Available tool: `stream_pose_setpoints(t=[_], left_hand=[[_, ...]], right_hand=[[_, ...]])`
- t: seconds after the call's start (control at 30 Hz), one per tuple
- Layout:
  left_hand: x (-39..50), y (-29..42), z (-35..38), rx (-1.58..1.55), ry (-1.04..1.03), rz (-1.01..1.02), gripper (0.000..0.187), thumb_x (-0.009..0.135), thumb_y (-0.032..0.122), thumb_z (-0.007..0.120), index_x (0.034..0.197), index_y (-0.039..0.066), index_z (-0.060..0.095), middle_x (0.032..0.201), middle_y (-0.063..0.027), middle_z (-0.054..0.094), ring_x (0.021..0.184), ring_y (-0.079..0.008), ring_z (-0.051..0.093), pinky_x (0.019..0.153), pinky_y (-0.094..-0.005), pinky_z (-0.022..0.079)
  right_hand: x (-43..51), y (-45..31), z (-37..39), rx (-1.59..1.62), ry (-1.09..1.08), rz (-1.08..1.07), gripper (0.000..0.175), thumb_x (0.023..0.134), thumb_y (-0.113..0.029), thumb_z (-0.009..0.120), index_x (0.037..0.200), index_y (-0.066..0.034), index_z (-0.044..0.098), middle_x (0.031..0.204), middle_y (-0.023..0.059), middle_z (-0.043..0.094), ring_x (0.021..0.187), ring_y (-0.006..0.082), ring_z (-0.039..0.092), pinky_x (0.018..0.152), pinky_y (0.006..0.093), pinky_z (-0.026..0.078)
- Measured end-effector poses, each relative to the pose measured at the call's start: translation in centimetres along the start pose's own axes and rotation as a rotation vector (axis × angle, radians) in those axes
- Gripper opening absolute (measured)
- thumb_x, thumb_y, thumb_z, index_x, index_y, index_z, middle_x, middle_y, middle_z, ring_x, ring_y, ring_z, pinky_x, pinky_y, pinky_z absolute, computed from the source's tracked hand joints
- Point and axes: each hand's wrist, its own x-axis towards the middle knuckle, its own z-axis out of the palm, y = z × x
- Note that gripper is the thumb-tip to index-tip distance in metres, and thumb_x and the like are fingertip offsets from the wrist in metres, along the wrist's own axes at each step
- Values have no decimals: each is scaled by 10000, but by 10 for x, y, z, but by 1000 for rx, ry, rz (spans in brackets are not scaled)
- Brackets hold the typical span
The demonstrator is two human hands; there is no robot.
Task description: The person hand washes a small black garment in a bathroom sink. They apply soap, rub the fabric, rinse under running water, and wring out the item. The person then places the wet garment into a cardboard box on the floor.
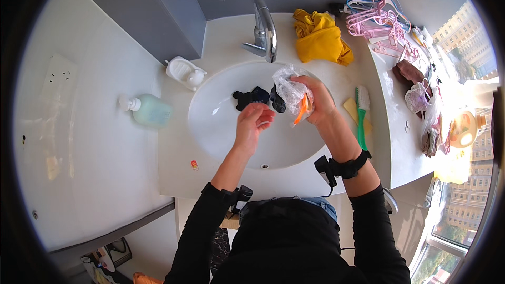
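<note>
My right hand point(321, 100) grips a white mesh bag point(287, 86) with an orange piece point(302, 109) showing at its lower side, over the right part of the white sink basin point(213, 134). My left hand point(254, 120) is empty, its fingers loosely curled and apart, just below dark cloth pieces point(258, 95) lying in the basin. Another dark cloth piece point(278, 100) shows beside the mesh bag; whether it hangs or lies in the basin I cannot tell. Behind the basin stands the chrome faucet point(268, 35).
A yellow cloth point(323, 41) lies behind right. A green-handled brush point(361, 118) rests on a yellow bar point(349, 106). Left are a white soap dish point(183, 71) and a pump bottle point(152, 110). Pink hangers point(375, 19), garments point(416, 94) and a jug point(463, 129) occupy the right ledge.
</note>
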Motion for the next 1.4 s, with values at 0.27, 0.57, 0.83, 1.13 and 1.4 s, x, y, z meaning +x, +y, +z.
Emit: stream_pose_setpoints(t=[0.27,0.57,0.83,1.13,1.4], left_hand=[[39,-21,51,-868,-305,-84,478,967,375,426,1390,155,385,1356,-103,465,1349,-284,351,1109,-458,292],[37,-19,40,-740,-654,-236,587,956,359,372,1464,95,244,1504,-62,274,1417,-208,214,1131,-407,252],[31,-25,43,-606,-487,-113,539,1018,375,260,1464,76,211,1515,-81,226,1424,-216,178,1152,-379,172],[31,-22,50,-541,-252,-258,409,995,270,359,1361,91,404,1311,-55,490,1248,-182,436,1038,-352,348],[33,-10,42,-405,-277,-144,424,997,372,400,1331,112,437,1294,-9,505,1195,-187,475,1027,-373,364]], right_hand=[[-56,47,14,-97,-110,84,360,822,-100,636,1127,65,538,981,112,623,862,212,633,798,326,514],[-29,33,34,-1290,566,-778,331,846,-299,647,998,-19,558,976,194,601,926,316,624,754,385,512],[11,73,12,-1360,448,-699,368,776,-331,680,924,-22,544,1001,291,539,943,514,542,739,550,496],[1,25,32,-1340,642,-708,267,823,-235,638,875,-23,483,920,207,586,768,413,599,627,501,481],[29,52,11,-1184,645,-705,327,831,-311,627,890,-12,507,781,198,635,723,411,610,619,484,469]])
